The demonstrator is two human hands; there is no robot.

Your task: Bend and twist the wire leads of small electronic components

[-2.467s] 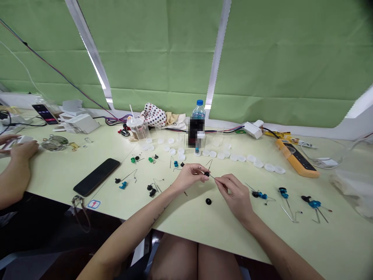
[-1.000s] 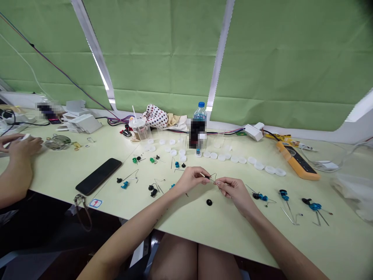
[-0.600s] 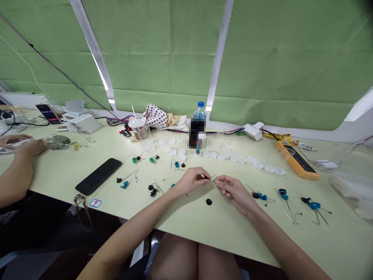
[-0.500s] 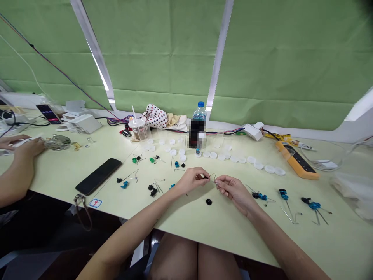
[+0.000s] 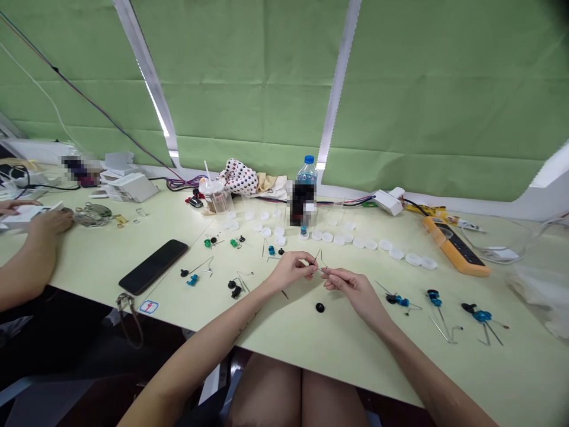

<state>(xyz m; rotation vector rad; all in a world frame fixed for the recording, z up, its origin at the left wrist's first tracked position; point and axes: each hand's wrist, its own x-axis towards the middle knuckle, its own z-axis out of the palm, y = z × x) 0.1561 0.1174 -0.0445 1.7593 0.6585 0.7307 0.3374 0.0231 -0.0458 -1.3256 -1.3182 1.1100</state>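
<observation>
A thin, silvery bent metal wire, its sharp bend pointing upward, is held aloft between the left hand and right hand.

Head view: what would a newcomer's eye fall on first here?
Probably the green panels filling the back, above the table. Next, the orange device on the table's far right side and the black phone at its left front. In the middle, a bent wire rises between the pinching left hand and right hand.
</observation>
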